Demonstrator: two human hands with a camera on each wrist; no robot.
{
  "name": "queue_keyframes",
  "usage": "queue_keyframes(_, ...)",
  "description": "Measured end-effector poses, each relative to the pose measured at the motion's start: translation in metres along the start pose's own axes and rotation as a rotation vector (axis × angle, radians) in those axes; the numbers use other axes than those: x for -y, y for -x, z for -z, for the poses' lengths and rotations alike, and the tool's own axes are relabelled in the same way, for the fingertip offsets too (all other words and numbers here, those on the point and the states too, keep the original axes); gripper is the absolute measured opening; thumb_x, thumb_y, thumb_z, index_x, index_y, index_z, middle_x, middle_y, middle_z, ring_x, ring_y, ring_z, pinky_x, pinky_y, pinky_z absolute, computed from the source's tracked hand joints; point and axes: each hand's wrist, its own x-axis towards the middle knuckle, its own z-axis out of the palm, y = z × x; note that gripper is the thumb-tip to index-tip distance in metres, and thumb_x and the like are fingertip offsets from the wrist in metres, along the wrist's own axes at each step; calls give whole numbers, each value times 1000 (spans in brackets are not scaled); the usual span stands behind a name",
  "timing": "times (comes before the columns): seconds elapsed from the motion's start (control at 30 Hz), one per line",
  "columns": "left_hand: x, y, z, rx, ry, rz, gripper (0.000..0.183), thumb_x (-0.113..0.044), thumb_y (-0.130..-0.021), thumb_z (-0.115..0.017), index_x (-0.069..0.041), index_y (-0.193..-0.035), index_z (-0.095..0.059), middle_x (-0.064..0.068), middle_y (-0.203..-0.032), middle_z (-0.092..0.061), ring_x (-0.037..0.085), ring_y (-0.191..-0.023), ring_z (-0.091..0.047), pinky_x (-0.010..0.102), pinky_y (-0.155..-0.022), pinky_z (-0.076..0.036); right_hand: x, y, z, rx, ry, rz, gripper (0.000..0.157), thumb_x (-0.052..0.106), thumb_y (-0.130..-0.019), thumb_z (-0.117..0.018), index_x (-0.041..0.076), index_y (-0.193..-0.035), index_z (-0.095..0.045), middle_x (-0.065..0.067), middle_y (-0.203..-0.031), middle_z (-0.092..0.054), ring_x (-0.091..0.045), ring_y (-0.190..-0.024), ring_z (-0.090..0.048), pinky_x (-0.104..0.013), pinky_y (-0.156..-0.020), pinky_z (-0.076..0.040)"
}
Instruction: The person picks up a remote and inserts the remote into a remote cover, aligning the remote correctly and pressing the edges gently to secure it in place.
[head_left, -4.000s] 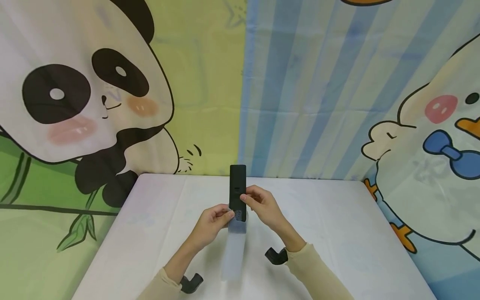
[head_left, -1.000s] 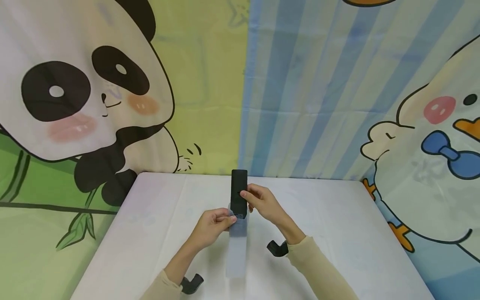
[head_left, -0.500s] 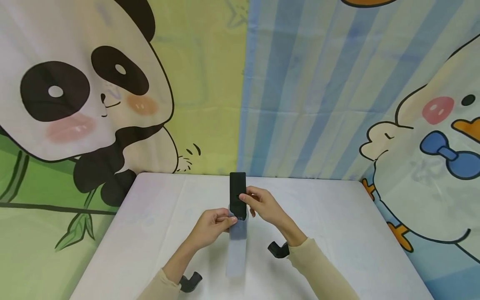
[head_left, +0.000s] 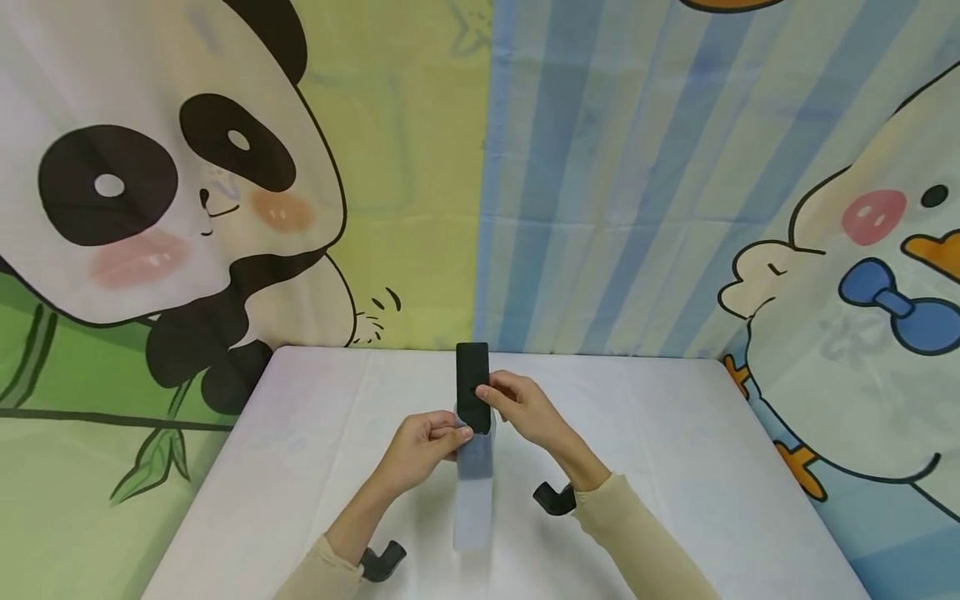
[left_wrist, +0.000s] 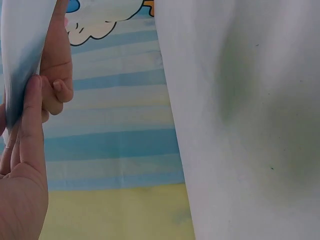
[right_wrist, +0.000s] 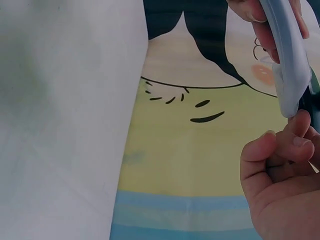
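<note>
Our left hand (head_left: 416, 452) pinches a likely soft cover (head_left: 474, 496) by its rim, our right hand (head_left: 527, 408) a stiff-looking bar (head_left: 469, 375) sideways.

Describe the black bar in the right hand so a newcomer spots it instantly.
Start at the white table in front of the cartoon backdrop. Over its middle, the left hand pinches a pale translucent cover, and the right hand holds the black bar at the cover's upper end. The bar is straight and flat-faced, unlike the two bent black pieces beside the cuffs.
</note>
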Motion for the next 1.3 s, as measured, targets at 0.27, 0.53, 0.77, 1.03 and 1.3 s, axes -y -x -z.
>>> queue_keyframes(0.27, -4, -1, 2, -12, 5, 0, 25, -19, -96, -70, 5, -104, -71, 11, -92, -75, 18, -82, -70, 35, -73, -60, 1, 0, -1, -8, -9, 18, 12, 18, -103, -59, 10, -100, -67, -3, -71, -47, -15, -59, -42, -26, -52, -33)
queue_keyframes(0.53, -5, -1, 3, -18, 9, -6, 25, -19, -96, -70, 5, -102, -71, 12, -91, -75, 17, -81, -70, 35, -72, -60, 3, 0, -1, -3, -21, 19, 13, 17, -103, -59, 8, -105, -68, -3, -82, -52, -15, -68, -43, -28, -61, -35)
queue_keyframes(0.77, -5, -1, 3, -22, 20, -27, 26, -19, -97, -70, 6, -103, -70, 14, -91, -74, 16, -81, -70, 35, -71, -60, 2, -1, -3, -6, -21, 25, 13, 15, -103, -59, 6, -104, -68, -3, -84, -54, -15, -69, -44, -28, -63, -36)
queue_keyframes(1.03, 11, 0, 0, -45, 74, -41, 27, -20, -98, -68, 5, -108, -69, 8, -92, -74, 17, -85, -70, 36, -75, -59, -8, 5, -2, -20, -88, -38, 19, 18, -105, -56, 6, -115, -66, -16, -88, -57, -23, -70, -49, -28, -63, -42)
queue_keyframes(1.3, 13, -5, -1, -92, 142, -98, 29, -21, -97, -69, 3, -113, -67, 13, -103, -73, 25, -94, -71, 39, -81, -58, -19, 17, -5, 49, -167, 14, 22, 13, -108, -48, 1, -90, -57, -15, -71, -48, -28, -62, -46, -31, -61, -42)
